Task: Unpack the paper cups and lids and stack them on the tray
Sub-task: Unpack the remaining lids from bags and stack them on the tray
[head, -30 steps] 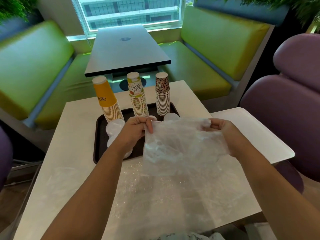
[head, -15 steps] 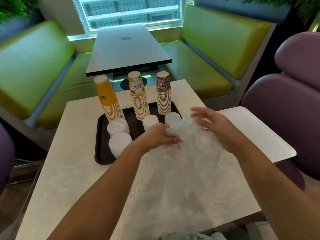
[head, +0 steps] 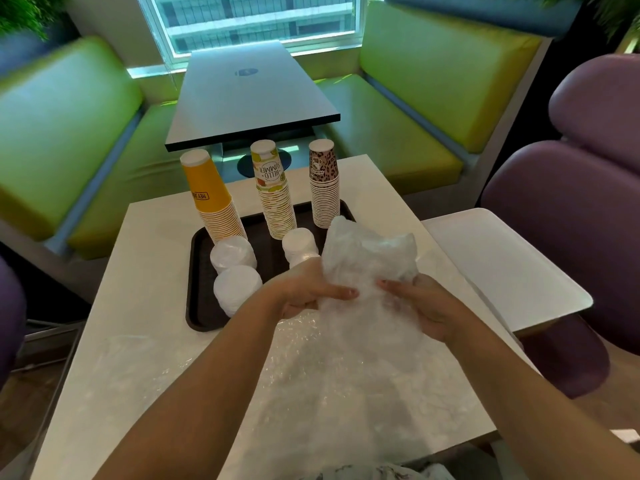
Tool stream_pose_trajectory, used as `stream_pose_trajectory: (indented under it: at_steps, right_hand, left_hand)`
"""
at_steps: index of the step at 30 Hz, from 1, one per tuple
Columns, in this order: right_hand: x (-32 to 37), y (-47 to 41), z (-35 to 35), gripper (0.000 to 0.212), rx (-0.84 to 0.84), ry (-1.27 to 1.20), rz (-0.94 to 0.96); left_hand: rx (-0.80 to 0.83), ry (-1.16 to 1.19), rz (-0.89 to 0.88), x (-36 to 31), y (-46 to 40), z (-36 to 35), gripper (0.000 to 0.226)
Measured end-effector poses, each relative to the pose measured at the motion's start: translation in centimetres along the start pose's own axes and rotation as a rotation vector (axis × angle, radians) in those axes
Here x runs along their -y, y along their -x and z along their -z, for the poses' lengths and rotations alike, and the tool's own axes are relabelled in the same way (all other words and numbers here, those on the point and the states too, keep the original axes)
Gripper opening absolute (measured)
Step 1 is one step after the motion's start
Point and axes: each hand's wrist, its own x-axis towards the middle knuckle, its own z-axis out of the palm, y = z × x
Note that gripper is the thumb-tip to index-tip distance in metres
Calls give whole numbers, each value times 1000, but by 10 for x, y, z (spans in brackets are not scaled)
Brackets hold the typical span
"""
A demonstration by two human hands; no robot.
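Stood on a white table [head: 145, 289], green benches [head: 62, 133] and a dark table [head: 249, 95] behind. Bunched a crinkled clear bag [head: 367, 258] over the dark tray's [head: 197, 306] near right corner, hiding part of it. Gripped by left hand [head: 304, 289] and right hand [head: 422, 303], fingers curled into the plastic. Upside-down cup stacks on the tray: yellow [head: 211, 199], "HELLO SUMMER" [head: 273, 188], leopard-print [head: 323, 181]. White lids [head: 235, 268] in front.
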Motion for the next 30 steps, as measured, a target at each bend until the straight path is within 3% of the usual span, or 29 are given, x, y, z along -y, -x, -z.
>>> stream_pose_trajectory:
  at_steps: [4,7,11,13,15,17,19,21,24,26,28,30]
  right_hand:
    - [10,-3,6,58,24,-22,92]
    - [14,-4,4,48,68,-9,174]
    - [22,1,0,87,116,91,203]
    - [24,3,0,73,100,213,204]
    - [29,6,-1,19,68,348,207]
    - [32,7,-1,35,40,452,237]
    - [37,12,-3,52,47,505,236]
    - [43,14,-6,58,65,608,265]
    - [48,14,-13,52,111,728,323]
    - [48,15,-19,37,163,771,348]
    - [47,16,-24,24,194,821,366]
    - [48,19,-28,33,217,778,352]
  left_hand:
    - [-26,66,-98,2,-1,2,38]
    - [-35,153,-171,4,-1,2,24]
    - [-82,157,-222,2,-1,7,24]
    - [-117,142,-234,1,-2,6,22]
    - [-88,40,-271,0,0,9,20]
    - [47,-273,-331,-2,4,20,22]
    - [260,-608,-272,-6,10,34,36]
    - [396,-603,-215,-9,14,36,51]
    - [249,-330,-225,-11,12,21,70]
    - [182,-368,-184,-10,5,8,71]
    - [225,-493,-117,-5,-1,-6,62]
    - [255,-550,-79,1,-3,-17,52]
